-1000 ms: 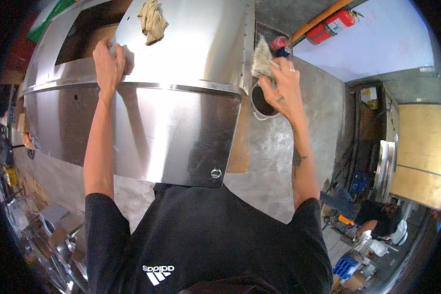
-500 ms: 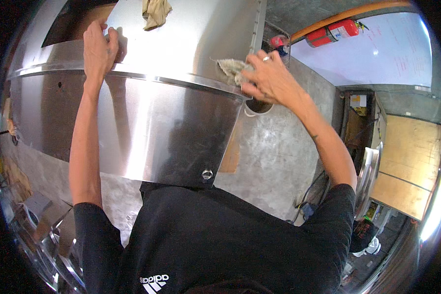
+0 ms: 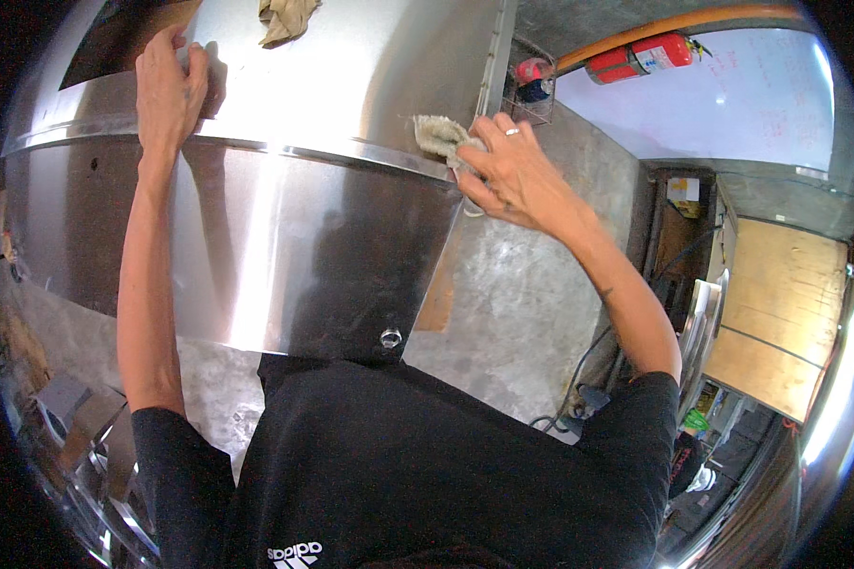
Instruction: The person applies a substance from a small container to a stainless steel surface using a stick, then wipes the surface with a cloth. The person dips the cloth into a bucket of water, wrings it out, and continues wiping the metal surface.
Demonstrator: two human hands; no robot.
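While my right hand (image 3: 514, 173) is pinching the rag (image 3: 440, 137) at the right end of the ridge (image 3: 351, 150), my left hand (image 3: 169, 90) is resting by the opening (image 3: 109, 45), its grip unclear; a cloth (image 3: 287, 19) is lying on the steel (image 3: 351, 247).

Metal housing (image 3: 351, 85) across the upper left, one hand at each side of it.
The left hand (image 3: 173, 90), upper left, is just beside the opening (image 3: 114, 38); the right hand (image 3: 517, 171), right of upper centre, has a rag (image 3: 444, 137) in its fingers at the right end of the ledge (image 3: 351, 150). Between the hands, at the top, a cloth (image 3: 289, 19) lies on the housing. Below the ledge, a ring fitting (image 3: 391, 338) sits in the front panel's (image 3: 342, 256) lower right corner. At upper right, a fire extinguisher (image 3: 639, 59) is before a whiteboard (image 3: 731, 114), with wooden boards (image 3: 778, 313) below.
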